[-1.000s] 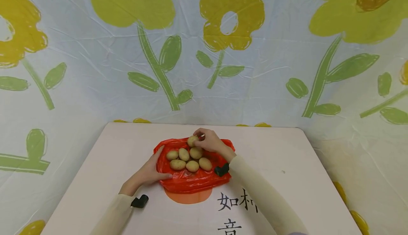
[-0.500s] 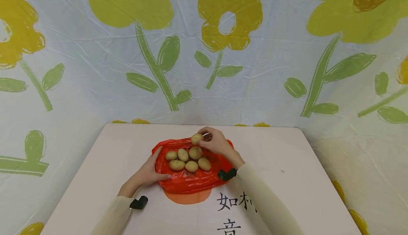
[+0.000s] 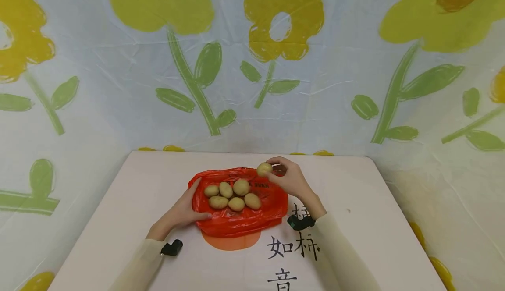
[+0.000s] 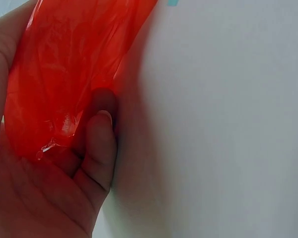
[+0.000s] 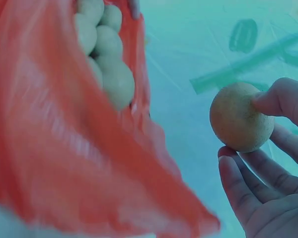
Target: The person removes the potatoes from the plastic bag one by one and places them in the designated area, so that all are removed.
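My right hand pinches a round yellowish-brown potato between thumb and fingers, above the back right corner of a red plastic bag. In the right wrist view the thumb presses on this potato's upper side and fingertips support it from below. Several more potatoes lie in two rows on the spread bag. At the bag's left edge, my left hand grips the plastic. Its curled fingers show against the red film in the left wrist view, with the thumb on the bag's near side.
The bag lies on a pale table with black painted characters and an orange shape at the bag's front. A flower-printed cloth rises behind the table and along both sides.
My right hand has lifted the potato off the group and carried it right, toward the bag's back right corner. My left hand keeps its place on the bag's left edge.
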Action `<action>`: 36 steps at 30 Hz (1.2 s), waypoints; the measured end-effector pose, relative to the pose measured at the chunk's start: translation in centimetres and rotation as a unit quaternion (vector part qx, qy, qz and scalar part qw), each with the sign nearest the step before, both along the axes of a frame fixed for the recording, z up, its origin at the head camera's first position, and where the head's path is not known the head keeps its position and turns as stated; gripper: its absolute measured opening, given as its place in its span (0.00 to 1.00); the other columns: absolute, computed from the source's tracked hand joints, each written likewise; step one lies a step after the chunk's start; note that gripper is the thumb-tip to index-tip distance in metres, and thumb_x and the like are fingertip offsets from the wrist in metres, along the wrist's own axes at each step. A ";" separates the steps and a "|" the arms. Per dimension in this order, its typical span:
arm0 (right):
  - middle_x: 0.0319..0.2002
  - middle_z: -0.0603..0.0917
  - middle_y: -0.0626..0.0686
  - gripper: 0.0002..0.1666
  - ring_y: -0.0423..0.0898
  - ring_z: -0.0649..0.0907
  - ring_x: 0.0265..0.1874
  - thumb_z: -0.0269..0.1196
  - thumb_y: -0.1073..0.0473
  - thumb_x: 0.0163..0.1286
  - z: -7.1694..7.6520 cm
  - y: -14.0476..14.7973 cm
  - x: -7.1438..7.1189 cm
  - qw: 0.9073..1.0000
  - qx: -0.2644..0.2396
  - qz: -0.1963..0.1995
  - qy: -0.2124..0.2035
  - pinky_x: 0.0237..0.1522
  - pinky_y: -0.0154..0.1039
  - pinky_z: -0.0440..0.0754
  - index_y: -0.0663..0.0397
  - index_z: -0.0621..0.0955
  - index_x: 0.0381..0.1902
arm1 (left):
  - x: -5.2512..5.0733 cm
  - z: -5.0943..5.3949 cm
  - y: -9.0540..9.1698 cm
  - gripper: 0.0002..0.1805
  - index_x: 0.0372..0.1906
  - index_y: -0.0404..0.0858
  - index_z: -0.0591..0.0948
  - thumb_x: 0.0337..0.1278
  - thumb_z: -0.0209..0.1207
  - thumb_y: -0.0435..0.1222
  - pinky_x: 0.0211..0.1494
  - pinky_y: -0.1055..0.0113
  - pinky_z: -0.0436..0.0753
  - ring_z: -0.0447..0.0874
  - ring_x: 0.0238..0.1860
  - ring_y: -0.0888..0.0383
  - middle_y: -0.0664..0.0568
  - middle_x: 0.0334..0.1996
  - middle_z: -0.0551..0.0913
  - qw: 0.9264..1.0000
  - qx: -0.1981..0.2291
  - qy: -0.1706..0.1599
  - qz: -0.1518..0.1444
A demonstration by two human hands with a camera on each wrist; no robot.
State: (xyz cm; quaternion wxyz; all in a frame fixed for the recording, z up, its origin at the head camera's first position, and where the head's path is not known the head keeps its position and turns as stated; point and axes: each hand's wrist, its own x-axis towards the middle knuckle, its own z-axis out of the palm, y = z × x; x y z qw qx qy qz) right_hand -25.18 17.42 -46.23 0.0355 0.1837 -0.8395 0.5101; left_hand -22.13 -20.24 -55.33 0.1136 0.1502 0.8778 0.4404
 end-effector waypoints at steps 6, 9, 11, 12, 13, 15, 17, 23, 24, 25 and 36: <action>0.54 0.85 0.60 0.20 0.57 0.88 0.49 0.71 0.62 0.67 0.0 3.0 0.4 1.000 -0.014 -0.028 0.000 0.54 0.50 0.87 0.57 0.83 0.56 | 0.0 0.0 -0.5 0.71 0.84 0.38 0.43 0.43 0.79 0.50 0.74 0.35 0.67 0.57 0.78 0.34 0.36 0.80 0.55 1.000 0.003 -0.001 -0.010; 0.55 0.85 0.61 0.20 0.58 0.88 0.51 0.71 0.62 0.67 0.1 4.5 0.5 0.999 -0.011 -0.049 0.001 0.55 0.48 0.87 0.58 0.82 0.57 | -0.2 0.3 -0.6 0.71 0.84 0.38 0.42 0.43 0.79 0.49 0.74 0.34 0.67 0.56 0.78 0.33 0.35 0.80 0.54 1.000 0.001 -0.001 -0.011; 0.56 0.84 0.63 0.21 0.60 0.87 0.52 0.71 0.63 0.68 0.2 5.3 0.6 0.998 -0.006 -0.060 0.002 0.55 0.47 0.87 0.60 0.82 0.58 | -0.3 0.6 -0.7 0.71 0.84 0.38 0.42 0.44 0.79 0.49 0.73 0.34 0.68 0.55 0.78 0.32 0.35 0.80 0.53 1.000 -0.003 -0.001 -0.010; 0.56 0.84 0.64 0.22 0.60 0.87 0.52 0.70 0.63 0.68 0.2 5.7 0.8 0.998 0.000 -0.066 0.003 0.56 0.47 0.87 0.62 0.81 0.58 | -0.3 0.7 -0.7 0.71 0.84 0.38 0.42 0.44 0.79 0.48 0.73 0.34 0.68 0.55 0.78 0.32 0.35 0.80 0.53 1.000 -0.004 -0.002 -0.009; 0.56 0.84 0.65 0.22 0.62 0.87 0.52 0.70 0.64 0.68 0.3 6.1 0.9 0.997 0.005 -0.072 0.003 0.56 0.49 0.87 0.64 0.81 0.58 | -0.4 0.7 -0.7 0.71 0.84 0.38 0.42 0.44 0.79 0.48 0.72 0.33 0.68 0.55 0.78 0.32 0.34 0.80 0.53 1.000 -0.006 -0.002 -0.009; 0.56 0.83 0.67 0.22 0.64 0.86 0.52 0.70 0.66 0.68 0.7 6.6 1.4 0.997 0.007 -0.082 0.001 0.56 0.52 0.86 0.67 0.81 0.58 | -0.4 0.8 -0.8 0.71 0.83 0.37 0.41 0.44 0.79 0.48 0.73 0.33 0.68 0.54 0.78 0.31 0.33 0.80 0.52 1.000 -0.008 -0.003 -0.011; 0.55 0.83 0.69 0.22 0.66 0.86 0.53 0.69 0.68 0.67 1.2 7.0 2.1 0.996 0.013 -0.090 0.001 0.56 0.56 0.85 0.70 0.80 0.57 | -0.4 0.8 -0.8 0.71 0.83 0.36 0.41 0.44 0.79 0.48 0.73 0.32 0.67 0.54 0.78 0.30 0.33 0.80 0.51 1.000 -0.009 -0.001 -0.014; 0.55 0.83 0.70 0.21 0.67 0.86 0.53 0.69 0.69 0.67 1.7 8.2 3.7 0.994 0.025 -0.110 -0.003 0.56 0.59 0.83 0.73 0.80 0.56 | -0.4 0.5 -0.7 0.71 0.83 0.36 0.43 0.43 0.80 0.46 0.74 0.32 0.65 0.54 0.78 0.31 0.33 0.80 0.53 1.000 -0.001 0.008 -0.016; 0.55 0.83 0.70 0.22 0.67 0.85 0.53 0.69 0.69 0.67 1.5 8.4 3.8 0.993 0.023 -0.112 -0.004 0.56 0.59 0.83 0.73 0.80 0.56 | -0.3 0.5 -0.7 0.71 0.83 0.37 0.43 0.43 0.80 0.46 0.74 0.33 0.65 0.54 0.78 0.32 0.34 0.80 0.53 1.000 0.002 0.005 -0.015; 0.55 0.83 0.71 0.22 0.67 0.85 0.53 0.69 0.70 0.66 1.2 8.7 3.9 0.993 0.018 -0.113 -0.004 0.57 0.59 0.83 0.74 0.80 0.56 | -0.3 0.4 -0.7 0.71 0.83 0.37 0.43 0.43 0.80 0.46 0.74 0.33 0.65 0.54 0.78 0.31 0.34 0.80 0.53 1.000 0.004 0.006 -0.016; 0.55 0.83 0.71 0.22 0.68 0.85 0.53 0.70 0.70 0.65 -1.3 10.5 4.3 0.989 0.018 -0.145 -0.006 0.56 0.59 0.84 0.74 0.80 0.56 | -0.2 0.2 -0.6 0.72 0.84 0.41 0.38 0.45 0.79 0.49 0.75 0.33 0.63 0.49 0.80 0.33 0.36 0.82 0.47 0.999 0.010 -0.033 -0.014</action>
